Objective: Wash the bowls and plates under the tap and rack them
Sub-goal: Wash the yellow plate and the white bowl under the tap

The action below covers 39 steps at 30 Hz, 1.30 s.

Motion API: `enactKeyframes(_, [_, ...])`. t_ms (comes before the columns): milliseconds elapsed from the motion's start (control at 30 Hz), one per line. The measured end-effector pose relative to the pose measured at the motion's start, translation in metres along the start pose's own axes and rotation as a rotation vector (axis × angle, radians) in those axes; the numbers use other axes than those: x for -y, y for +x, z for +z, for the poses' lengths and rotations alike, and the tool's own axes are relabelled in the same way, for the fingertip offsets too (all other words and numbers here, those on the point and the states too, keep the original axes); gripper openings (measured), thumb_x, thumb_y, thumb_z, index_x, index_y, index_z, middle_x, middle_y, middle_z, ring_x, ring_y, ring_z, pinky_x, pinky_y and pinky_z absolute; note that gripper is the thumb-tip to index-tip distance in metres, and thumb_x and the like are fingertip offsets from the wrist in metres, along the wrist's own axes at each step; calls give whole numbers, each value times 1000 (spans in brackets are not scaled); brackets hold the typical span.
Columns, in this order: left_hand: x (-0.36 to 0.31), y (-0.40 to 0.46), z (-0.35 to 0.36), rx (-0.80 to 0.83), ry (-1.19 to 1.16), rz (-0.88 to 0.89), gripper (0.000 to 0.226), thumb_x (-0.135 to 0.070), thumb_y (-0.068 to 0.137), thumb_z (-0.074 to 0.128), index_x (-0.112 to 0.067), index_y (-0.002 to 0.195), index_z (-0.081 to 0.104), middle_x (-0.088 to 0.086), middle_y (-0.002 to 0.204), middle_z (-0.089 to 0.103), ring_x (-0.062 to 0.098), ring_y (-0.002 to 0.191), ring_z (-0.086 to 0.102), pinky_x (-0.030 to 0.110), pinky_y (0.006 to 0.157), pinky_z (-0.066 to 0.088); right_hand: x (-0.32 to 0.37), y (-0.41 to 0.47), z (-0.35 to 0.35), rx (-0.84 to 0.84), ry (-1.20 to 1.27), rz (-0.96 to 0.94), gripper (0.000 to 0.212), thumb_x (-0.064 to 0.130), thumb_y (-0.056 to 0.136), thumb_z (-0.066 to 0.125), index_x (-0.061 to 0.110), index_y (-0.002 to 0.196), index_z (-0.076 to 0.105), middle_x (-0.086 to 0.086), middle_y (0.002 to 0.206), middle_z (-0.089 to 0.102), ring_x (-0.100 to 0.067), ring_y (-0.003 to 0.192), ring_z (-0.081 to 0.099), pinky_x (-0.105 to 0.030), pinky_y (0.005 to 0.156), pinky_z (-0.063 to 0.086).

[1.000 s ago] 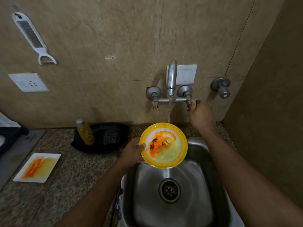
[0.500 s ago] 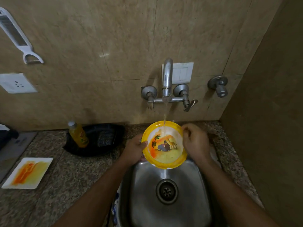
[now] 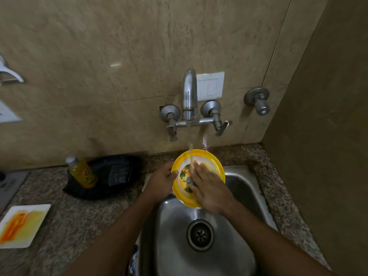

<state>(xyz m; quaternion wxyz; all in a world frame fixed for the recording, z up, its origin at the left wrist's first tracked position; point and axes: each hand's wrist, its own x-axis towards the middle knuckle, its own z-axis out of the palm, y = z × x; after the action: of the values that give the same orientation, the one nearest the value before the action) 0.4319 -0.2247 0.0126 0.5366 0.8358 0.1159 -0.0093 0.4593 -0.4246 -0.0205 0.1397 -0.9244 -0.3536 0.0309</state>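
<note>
Two hands on the yellow plate (image 3: pixel 211 160), tilted over the sink (image 3: pixel 241 188) under the tap (image 3: pixel 190 92) stream. I see left hand (image 3: pixel 161 183) gripping its left rim, right hand (image 3: pixel 209 189) flat, fingers (image 3: pixel 199 169) straight on its face. Dirty white plate (image 3: pixel 22 226) sits on the table (image 3: pixel 83 216), far left.

A yellow-rimmed plate (image 3: pixel 215 164) with a printed white centre tilts under the right hand (image 3: pixel 209 188), beside the left hand (image 3: pixel 161 182).

You see a brushed steel sink (image 3: pixel 245 188), a shiny chrome tap (image 3: pixel 189 94), a speckled stone counter (image 3: pixel 79 214) (polished), and a glossy yellow-rimmed plate (image 3: pixel 216 163)
</note>
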Motion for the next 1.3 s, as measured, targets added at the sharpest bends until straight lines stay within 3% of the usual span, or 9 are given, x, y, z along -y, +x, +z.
enactKeyframes(100, [5, 3, 6, 1, 42, 22, 29, -38, 84, 53, -60, 101, 58, 0, 102, 71, 28, 94, 69, 57, 80, 56, 6, 6, 6, 62, 76, -183, 61, 40, 96, 25, 14, 148, 42, -8, 160, 30, -27, 149, 20, -44, 121, 16])
enactKeyframes(167, [5, 3, 2, -22, 78, 40, 27, -41, 86, 51, -49, 110, 58, 0, 106, 71, 24, 97, 68, 55, 84, 55, -3, -4, 0, -75, 171, -196, 40, 29, 89, 43, 22, 119, 68, -2, 136, 61, -24, 133, 49, -43, 110, 39])
enactKeyframes(233, [10, 5, -5, -33, 119, 80, 32, -40, 87, 50, -37, 117, 61, 0, 112, 71, 21, 103, 67, 49, 92, 53, -22, -17, -9, -416, 251, 52, 27, 20, 79, 56, 24, 101, 72, 0, 107, 72, -25, 102, 65, -35, 87, 51])
enactKeyframes(300, [7, 5, -7, -46, 175, 105, 35, -40, 88, 49, -34, 120, 61, -1, 115, 70, 21, 106, 65, 47, 95, 51, -36, -27, -14, -606, 315, 344, 32, 15, 80, 58, 20, 111, 68, -1, 106, 69, -25, 97, 63, -35, 81, 49])
enactKeyframes(433, [-1, 1, -5, -63, 436, 255, 45, -46, 92, 39, -31, 132, 53, 1, 114, 71, 26, 103, 66, 43, 89, 52, -43, -24, -12, -315, 808, 582, 40, 19, 93, 64, 21, 132, 53, 5, 110, 65, -17, 97, 65, -34, 79, 55])
enactKeyframes(600, [-2, -9, -5, -154, 633, 489, 35, -46, 98, 31, -32, 127, 46, 0, 87, 73, 23, 75, 68, 32, 64, 52, -43, -22, -4, -274, 753, 535, 9, 27, 95, 64, 22, 101, 68, 3, 87, 73, -9, 77, 66, -10, 57, 45])
enactKeyframes(700, [1, -14, -9, -184, 716, 548, 33, -46, 98, 30, -31, 124, 44, 3, 76, 70, 26, 65, 66, 28, 54, 46, -40, -20, -1, -303, 725, 518, 9, 29, 93, 66, 22, 94, 71, 6, 83, 75, -8, 77, 68, -22, 65, 51])
enactKeyframes(1100, [25, -38, -7, -82, 838, 412, 28, -27, 97, 53, -24, 124, 47, 7, 96, 71, 33, 85, 67, 35, 62, 46, -29, -32, 7, -347, 490, 481, 22, 23, 91, 67, 26, 112, 75, 3, 99, 76, -13, 88, 71, -30, 72, 56])
enactKeyframes(1300, [18, -16, 6, -60, 470, 193, 34, -22, 93, 61, -21, 127, 56, 5, 96, 74, 23, 91, 68, 31, 74, 47, -45, -35, 15, -267, 535, 603, 7, 31, 86, 72, 26, 88, 75, 5, 84, 76, -16, 82, 69, -34, 72, 54])
